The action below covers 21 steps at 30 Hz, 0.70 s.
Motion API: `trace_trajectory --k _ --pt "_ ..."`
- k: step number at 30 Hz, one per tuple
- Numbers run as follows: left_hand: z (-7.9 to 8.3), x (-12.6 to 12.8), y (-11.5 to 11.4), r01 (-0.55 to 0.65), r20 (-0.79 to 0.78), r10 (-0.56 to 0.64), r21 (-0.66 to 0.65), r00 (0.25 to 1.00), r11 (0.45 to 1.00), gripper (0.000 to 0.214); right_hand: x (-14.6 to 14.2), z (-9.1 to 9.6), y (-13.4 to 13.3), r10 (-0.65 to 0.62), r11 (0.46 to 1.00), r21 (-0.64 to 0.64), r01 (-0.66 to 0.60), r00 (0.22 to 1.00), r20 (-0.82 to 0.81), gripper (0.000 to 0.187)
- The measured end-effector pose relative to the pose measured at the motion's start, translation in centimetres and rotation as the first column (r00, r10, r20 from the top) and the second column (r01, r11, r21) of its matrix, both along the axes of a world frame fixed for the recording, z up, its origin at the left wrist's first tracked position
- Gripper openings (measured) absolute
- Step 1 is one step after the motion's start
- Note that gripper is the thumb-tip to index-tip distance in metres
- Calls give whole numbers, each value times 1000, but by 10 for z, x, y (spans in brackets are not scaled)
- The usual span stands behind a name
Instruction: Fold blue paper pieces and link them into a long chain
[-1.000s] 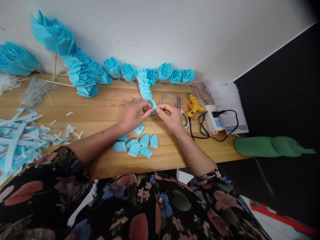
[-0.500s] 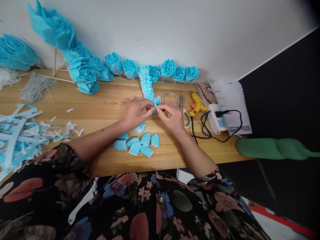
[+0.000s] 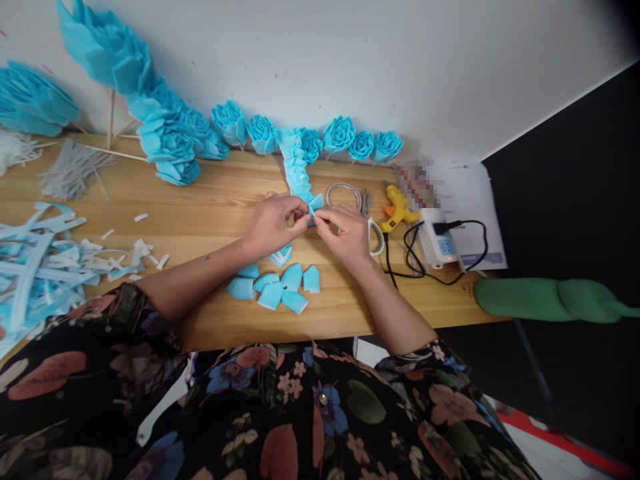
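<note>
Grained wood of the tabletop supports our work: our left hand and right hand, closed to fingertip pinches, grip a soft-looking blue piece at the near end of the pleated strip. We judge this a folding step; next, press the crease firmly. Flat, pointed cutouts lie nearer us.

The wooden surface bears a loose cluster of blue pieces near its front edge. Blue and white scraps heap at the left, with grey strips behind them. To the right lie a pale ring, scissors, a yellow glue gun and a white power strip.
</note>
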<state>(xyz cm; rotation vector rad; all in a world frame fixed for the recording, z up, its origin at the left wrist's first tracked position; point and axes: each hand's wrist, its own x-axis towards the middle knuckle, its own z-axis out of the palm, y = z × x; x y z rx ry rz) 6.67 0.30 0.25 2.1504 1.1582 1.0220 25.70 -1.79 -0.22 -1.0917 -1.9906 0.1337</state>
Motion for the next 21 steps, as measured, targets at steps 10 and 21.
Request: trace_trajectory --k 10,21 --pt "-2 1 1 15 -14 -15 1 1000 1000 7 -2 0 -2 -46 999 -25 47 998 35 20" --pt "-1 1 0 19 7 -19 -29 1000 999 10 -1 -1 -1 -29 999 -43 29 1000 -11 20"
